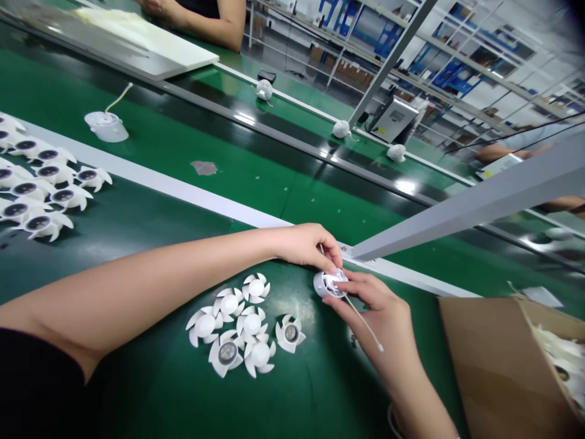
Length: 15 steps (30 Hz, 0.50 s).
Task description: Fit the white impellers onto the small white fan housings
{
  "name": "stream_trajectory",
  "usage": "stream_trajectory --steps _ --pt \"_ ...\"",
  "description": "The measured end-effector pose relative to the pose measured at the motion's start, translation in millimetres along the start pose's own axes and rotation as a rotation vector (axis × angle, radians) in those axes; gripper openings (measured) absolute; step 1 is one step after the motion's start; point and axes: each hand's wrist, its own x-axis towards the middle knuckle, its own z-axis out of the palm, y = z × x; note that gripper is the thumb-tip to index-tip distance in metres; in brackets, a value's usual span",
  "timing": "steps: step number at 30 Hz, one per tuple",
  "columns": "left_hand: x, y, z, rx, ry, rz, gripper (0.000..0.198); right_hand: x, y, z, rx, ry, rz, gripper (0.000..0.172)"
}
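My right hand (381,305) grips a small round white fan housing (323,285) between thumb and fingers. A thin pale cable (365,323) with a small white plug hangs from it across the palm side. My left hand (311,244) is closed, its thumb and fingertips pressed to the top of the same housing; exactly what they pinch there is partly hidden. White blades show inside the housing. To the left, on the green table, lies a group of loose white fan wheels (252,323), some with the grey hub up. One fan wheel (290,333) lies apart, nearest my hands.
More fan wheels (39,183) stand in rows at the far left. A cardboard box (489,366) of white parts is at right. A slanted metal post (457,201) rises beyond my hands. A housing with cable (107,126) lies on the green belt (256,189). Co-workers' arms show behind.
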Motion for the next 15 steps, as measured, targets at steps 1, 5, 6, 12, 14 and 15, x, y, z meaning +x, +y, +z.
stream_trajectory --steps 1,5,6,12,14,15 --pt "-0.1 1.2 0.8 0.003 0.012 -0.003 0.017 1.0 1.2 -0.4 0.017 -0.003 0.009 0.015" --pt "-3.8 3.7 5.4 0.036 0.018 0.012 0.014 1.2 -2.3 -0.8 -0.048 0.027 -0.069 0.011" --pt "-5.0 3.4 6.5 0.040 0.017 0.025 0.013 -0.1 -5.5 0.5 -0.096 0.033 -0.102 0.009" --pt "-11.1 0.3 12.3 0.120 0.055 0.097 0.013 -11.2 -20.8 13.9 -0.476 0.088 -0.161 0.021" --pt "-11.4 0.9 13.9 0.144 0.073 0.091 0.012 -9.9 -17.6 13.0 -0.450 0.081 -0.168 0.021" --pt "-10.9 1.3 14.4 0.141 0.076 0.079 0.012 -7.9 -14.5 10.9 -0.409 0.067 -0.171 0.020"
